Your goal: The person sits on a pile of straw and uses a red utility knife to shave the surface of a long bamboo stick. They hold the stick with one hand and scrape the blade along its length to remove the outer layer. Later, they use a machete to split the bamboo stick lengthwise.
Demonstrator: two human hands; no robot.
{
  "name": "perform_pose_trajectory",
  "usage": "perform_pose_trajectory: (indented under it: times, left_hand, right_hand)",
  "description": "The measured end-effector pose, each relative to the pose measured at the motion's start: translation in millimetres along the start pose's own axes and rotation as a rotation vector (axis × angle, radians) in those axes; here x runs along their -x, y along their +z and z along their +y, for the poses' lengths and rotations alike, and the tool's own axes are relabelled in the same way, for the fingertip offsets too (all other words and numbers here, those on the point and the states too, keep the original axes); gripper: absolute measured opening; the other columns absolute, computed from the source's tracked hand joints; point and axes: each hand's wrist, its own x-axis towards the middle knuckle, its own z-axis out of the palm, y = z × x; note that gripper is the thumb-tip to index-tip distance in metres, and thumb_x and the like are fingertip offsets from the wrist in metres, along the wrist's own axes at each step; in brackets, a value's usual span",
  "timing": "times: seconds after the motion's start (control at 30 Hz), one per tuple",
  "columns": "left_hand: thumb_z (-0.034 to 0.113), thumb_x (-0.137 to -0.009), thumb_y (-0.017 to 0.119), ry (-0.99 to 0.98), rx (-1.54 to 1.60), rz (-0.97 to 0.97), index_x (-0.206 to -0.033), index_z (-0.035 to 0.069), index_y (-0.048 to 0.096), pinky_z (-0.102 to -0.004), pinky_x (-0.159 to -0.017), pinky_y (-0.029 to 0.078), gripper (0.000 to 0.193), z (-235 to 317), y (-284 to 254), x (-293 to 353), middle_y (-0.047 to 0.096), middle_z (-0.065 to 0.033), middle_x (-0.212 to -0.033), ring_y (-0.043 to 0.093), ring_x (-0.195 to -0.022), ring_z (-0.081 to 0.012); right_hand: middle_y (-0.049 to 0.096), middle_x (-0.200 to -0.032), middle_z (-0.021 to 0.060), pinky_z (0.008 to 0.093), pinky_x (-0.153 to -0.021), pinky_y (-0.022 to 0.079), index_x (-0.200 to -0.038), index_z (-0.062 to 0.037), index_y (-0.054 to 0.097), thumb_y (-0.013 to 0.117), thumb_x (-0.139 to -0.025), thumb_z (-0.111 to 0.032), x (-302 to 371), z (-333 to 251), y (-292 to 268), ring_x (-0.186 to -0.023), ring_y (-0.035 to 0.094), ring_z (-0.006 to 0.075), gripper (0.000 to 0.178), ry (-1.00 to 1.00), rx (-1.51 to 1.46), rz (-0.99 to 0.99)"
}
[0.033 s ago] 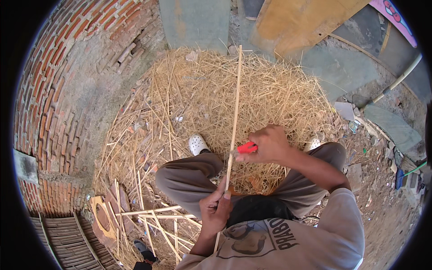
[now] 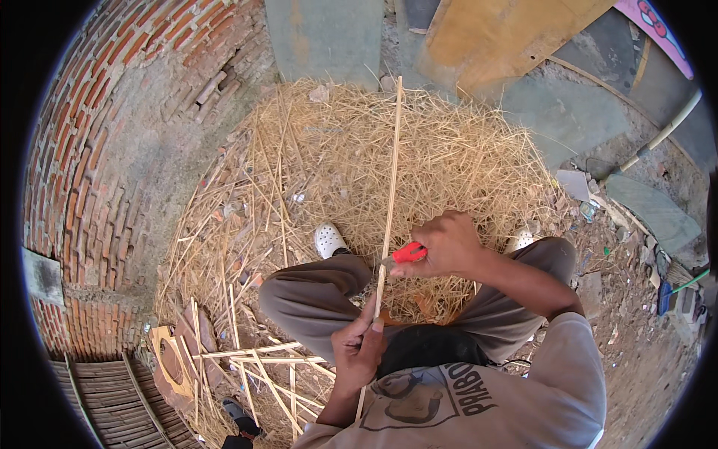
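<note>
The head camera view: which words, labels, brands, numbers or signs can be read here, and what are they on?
Shirt: large dark lettering beside a printed picture; it is legible, but I don't copy wording.
Pink panel: a printed red design, no lettering I can make out.
Red-handled knife and pale strip: no lettering visible; any small marks would be too tiny to read.

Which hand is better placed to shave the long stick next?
Probably the right hand: it holds the red-handled knife, with its blade right by the long stick. The left hand is busy gripping the stick's lower part.
</note>
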Motion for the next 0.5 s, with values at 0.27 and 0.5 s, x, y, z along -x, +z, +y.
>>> perform_pose_trajectory:
  times: [0.27,0.5]
  left_hand:
    - [0.011,-0.100,0.048,-0.014,-0.077,-0.013,-0.143,0.002,0.040,-0.0169,-0.049,0.026,0.045,-6,-2,6,0.040,0.0091,-0.062,0.033,-0.053,0.0001]
    - [0.005,-0.098,0.049,-0.005,-0.159,-0.041,-0.142,0.000,0.042,-0.0160,-0.053,0.027,0.045,-6,-2,14,0.041,0.0092,-0.066,0.034,-0.059,0.0008]
  right_hand:
    - [0.050,-0.042,0.0029,0.0344,-0.040,0.041,-0.049,-0.0126,0.057,0.059,-0.066,-0.083,-13,35,10,-0.037,0.052,0.0206,0.072,0.050,0.093,0.009]
    - [0.046,-0.041,0.0047,0.0370,-0.042,0.040,-0.050,-0.0103,0.054,0.062,-0.071,-0.075,-20,45,5,-0.040,0.052,0.0238,0.069,0.224,0.145,-0.006]
